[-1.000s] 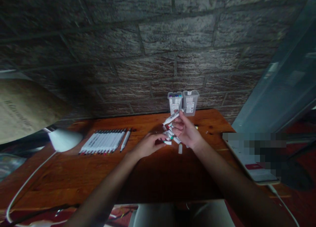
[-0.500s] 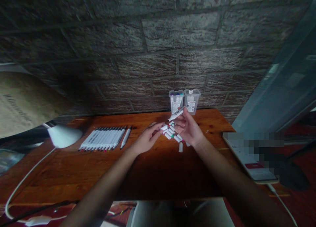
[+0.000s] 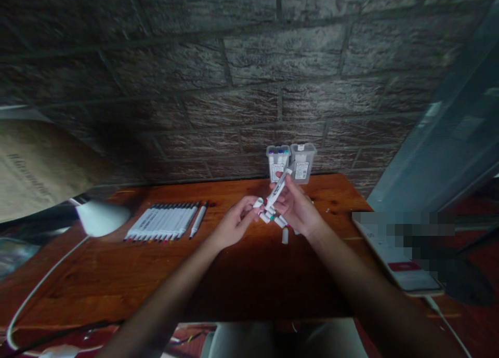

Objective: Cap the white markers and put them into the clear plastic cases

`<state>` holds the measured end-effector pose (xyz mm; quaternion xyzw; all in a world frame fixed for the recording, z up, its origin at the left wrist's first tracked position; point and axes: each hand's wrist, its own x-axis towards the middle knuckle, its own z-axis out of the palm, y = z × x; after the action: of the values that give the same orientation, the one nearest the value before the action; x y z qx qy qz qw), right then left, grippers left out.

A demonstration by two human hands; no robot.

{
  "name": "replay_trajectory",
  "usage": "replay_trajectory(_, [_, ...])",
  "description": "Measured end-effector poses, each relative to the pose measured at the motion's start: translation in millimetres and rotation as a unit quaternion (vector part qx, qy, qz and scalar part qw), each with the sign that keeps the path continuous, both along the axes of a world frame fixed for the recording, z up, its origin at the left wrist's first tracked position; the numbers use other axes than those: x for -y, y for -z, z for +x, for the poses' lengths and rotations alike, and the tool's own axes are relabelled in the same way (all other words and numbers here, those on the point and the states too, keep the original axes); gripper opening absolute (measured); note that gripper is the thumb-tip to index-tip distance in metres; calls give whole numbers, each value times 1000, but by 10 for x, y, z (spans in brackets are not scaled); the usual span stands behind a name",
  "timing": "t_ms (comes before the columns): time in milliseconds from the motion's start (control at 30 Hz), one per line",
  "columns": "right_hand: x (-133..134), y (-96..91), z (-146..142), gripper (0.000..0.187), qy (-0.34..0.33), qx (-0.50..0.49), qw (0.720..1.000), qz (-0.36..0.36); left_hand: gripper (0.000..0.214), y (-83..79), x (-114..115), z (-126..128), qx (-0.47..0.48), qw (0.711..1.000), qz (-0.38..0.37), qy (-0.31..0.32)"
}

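Observation:
My right hand [image 3: 298, 204] grips a white marker [image 3: 279, 187], tilted with its upper end toward the wall and dark print along its barrel. Between the fingertips of my left hand [image 3: 236, 220] is a white marker cap [image 3: 258, 202], just left of the marker's lower end. Below both hands lies a loose pile of white caps [image 3: 279, 222] with coloured ends, partly hidden by my fingers. One cap [image 3: 285, 236] stands apart at the near side of the pile. To the left, several white markers [image 3: 163, 220] lie in a tight row, with a single marker [image 3: 198, 220] beside them.
Against the brick wall stand two clear plastic boxes, the left box [image 3: 277, 172] holding markers and the right box [image 3: 302, 172]. A lamp [image 3: 99, 215] with a white cable occupies the table's left side. A tablet-like device [image 3: 415, 275] lies at the right edge.
The marker in my right hand has turned steeper, its lower end shifting right. My left hand's cap has tipped upward beside it. The row of markers is unchanged.

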<state>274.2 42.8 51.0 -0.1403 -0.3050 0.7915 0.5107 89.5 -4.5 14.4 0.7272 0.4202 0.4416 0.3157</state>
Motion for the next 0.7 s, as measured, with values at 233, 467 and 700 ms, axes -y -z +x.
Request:
replay_trajectory(233, [-14, -39, 49, 25, 16, -31, 999, 26, 32, 58, -35, -33, -36, 999, 13, -24])
replay_trajectory(467, [-29, -59, 59, 27, 31, -6, 999, 16, 25, -9, -4, 19, -42, 997, 30, -60])
replay_trajectory(700, [14, -35, 11, 17, 64, 30, 997, 36, 22, 9, -45, -46, -29, 993, 58, -97])
